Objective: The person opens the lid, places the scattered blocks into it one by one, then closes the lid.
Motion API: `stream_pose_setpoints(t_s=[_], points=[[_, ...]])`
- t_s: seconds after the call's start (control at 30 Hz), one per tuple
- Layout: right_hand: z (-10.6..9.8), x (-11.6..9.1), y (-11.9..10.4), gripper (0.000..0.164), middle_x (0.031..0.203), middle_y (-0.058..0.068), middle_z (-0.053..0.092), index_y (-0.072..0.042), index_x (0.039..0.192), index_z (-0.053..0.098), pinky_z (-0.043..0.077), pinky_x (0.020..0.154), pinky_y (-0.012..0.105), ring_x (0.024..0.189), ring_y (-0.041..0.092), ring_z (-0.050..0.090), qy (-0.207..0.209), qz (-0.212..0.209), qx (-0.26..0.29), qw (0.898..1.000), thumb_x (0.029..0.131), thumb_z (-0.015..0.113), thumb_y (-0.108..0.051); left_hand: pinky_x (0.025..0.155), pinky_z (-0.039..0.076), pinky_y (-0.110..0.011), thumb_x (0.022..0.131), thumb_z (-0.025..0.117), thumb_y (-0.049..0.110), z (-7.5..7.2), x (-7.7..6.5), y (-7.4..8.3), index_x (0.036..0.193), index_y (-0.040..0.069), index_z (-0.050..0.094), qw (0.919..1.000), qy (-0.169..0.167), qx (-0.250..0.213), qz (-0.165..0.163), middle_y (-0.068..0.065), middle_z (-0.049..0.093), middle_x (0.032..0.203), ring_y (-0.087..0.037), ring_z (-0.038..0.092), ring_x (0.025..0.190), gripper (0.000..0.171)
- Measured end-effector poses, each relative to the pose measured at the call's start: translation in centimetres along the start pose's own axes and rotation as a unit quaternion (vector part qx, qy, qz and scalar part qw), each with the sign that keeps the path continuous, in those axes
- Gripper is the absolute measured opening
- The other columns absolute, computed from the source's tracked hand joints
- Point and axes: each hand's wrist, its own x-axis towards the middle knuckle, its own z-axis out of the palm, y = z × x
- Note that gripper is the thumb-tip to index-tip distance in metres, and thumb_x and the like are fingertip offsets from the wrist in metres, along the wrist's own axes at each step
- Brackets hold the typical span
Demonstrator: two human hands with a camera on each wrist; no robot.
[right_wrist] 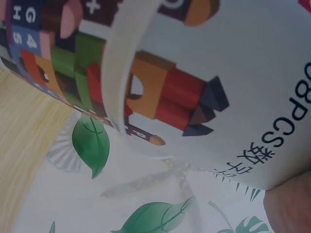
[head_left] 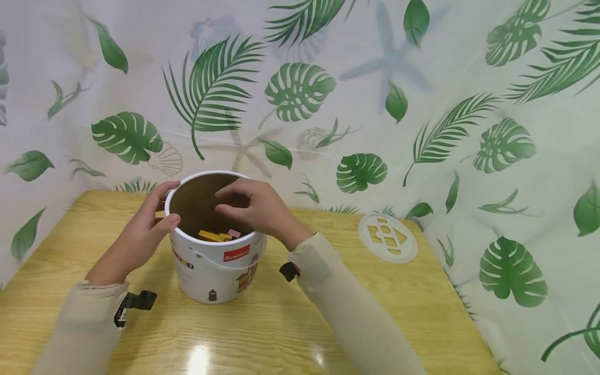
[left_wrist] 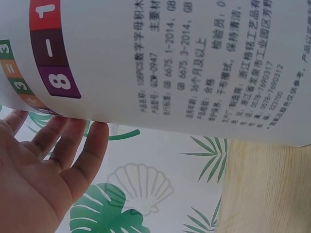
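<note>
A white printed bucket [head_left: 211,276] with a thin handle stands upright on the table. Inside it lie a few yellow blocks [head_left: 212,236] and a pink block [head_left: 234,233]. My left hand [head_left: 140,234] rests against the bucket's left side at the rim, thumb toward the front. In the left wrist view its fingers [left_wrist: 92,141] lie fairly straight along the printed wall. Over the right part of the opening is my right hand [head_left: 258,205], thumb and fingers bent and apart, with nothing seen between them. The right wrist view shows mostly the bucket's outer wall [right_wrist: 233,53].
A white round plate with cut-out shapes [head_left: 364,237] lies at the table's back right. The wooden table [head_left: 300,323] meets a white leaf-patterned cloth [head_left: 319,140] behind and to the right. Black cameras are strapped to both wrists.
</note>
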Motion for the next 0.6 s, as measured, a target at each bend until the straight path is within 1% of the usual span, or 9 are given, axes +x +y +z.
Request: stream_pose_setpoints(t_s=[0.17,0.27,0.33,0.4,0.5,0.53,0.6], points=[[0.2,-0.8,0.7,0.02,0.11,0.002,0.075,-0.009,0.112,0.078,0.05,0.092,0.02,0.102,0.01,0.066,0.047,-0.02,0.051,0.997,0.093,0.078,-0.016,0.098,0.043,-0.063,0.105,0.051,0.022,0.1,0.1,-0.1,0.164,0.023,0.021,1.0,-0.005,0.002,-0.001,-0.02,0.039,0.153,-0.04,0.041,0.133,0.065],[0.1,-1.3,1.0,0.02,0.109,0.002,0.075,-0.008,0.112,0.078,0.052,0.093,0.024,0.101,0.008,0.067,0.065,-0.042,0.068,0.995,0.093,0.078,-0.014,0.098,0.043,-0.065,0.105,0.051,0.022,0.1,0.0,-0.1,0.164,0.023,0.02,1.0,-0.006,0.003,-0.003,-0.02,0.038,0.153,-0.041,0.041,0.133,0.066],[-0.2,-1.7,1.2,0.021,0.109,0.003,0.075,-0.006,0.113,0.077,0.054,0.093,0.029,0.101,0.008,0.068,0.066,-0.047,0.09,0.993,0.093,0.077,-0.012,0.098,0.043,-0.065,0.105,0.051,0.021,0.1,0.0,0.0,0.164,0.023,0.02,1.0,-0.008,0.003,-0.005,-0.02,0.038,0.154,-0.041,0.04,0.134,0.066],[-0.7,-2.1,1.5,0.023,0.111,0.004,0.074,-0.005,0.115,0.076,0.056,0.093,0.032,0.102,0.009,0.068,0.057,-0.042,0.117,0.991,0.094,0.076,-0.012,0.099,0.043,-0.066,0.105,0.051,0.021,0.1,0.0,0.1,0.164,0.022,0.02,0.9999,-0.008,0.004,-0.006,-0.021,0.038,0.154,-0.041,0.04,0.134,0.066],[-1.6,-3.0,2.1,0.023,0.114,0.005,0.073,-0.004,0.119,0.074,0.057,0.093,0.035,0.104,0.011,0.069,0.047,-0.026,0.161,0.986,0.097,0.072,-0.011,0.099,0.043,-0.066,0.105,0.051,0.021,0.0,0.0,0.1,0.164,0.023,0.019,0.9999,-0.007,0.007,-0.007,-0.021,0.038,0.153,-0.042,0.04,0.134,0.066],[-1.9,-3.3,2.4,0.023,0.116,0.005,0.072,-0.003,0.12,0.073,0.057,0.093,0.034,0.104,0.012,0.069,0.048,-0.021,0.171,0.984,0.098,0.071,-0.011,0.098,0.043,-0.066,0.105,0.051,0.022,-0.1,0.0,0.1,0.164,0.023,0.019,0.9999,-0.006,0.007,-0.007,-0.021,0.037,0.154,-0.042,0.04,0.134,0.067],[-2.7,-4.1,3.3,0.022,0.116,0.009,0.071,0.001,0.119,0.072,0.057,0.093,0.035,0.105,0.016,0.069,0.065,-0.023,0.186,0.98,0.099,0.068,-0.007,0.098,0.043,-0.067,0.105,0.051,0.022,-0.1,0.0,0.1,0.164,0.023,0.019,0.9999,-0.005,0.008,-0.007,-0.021,0.037,0.154,-0.042,0.04,0.134,0.067]])
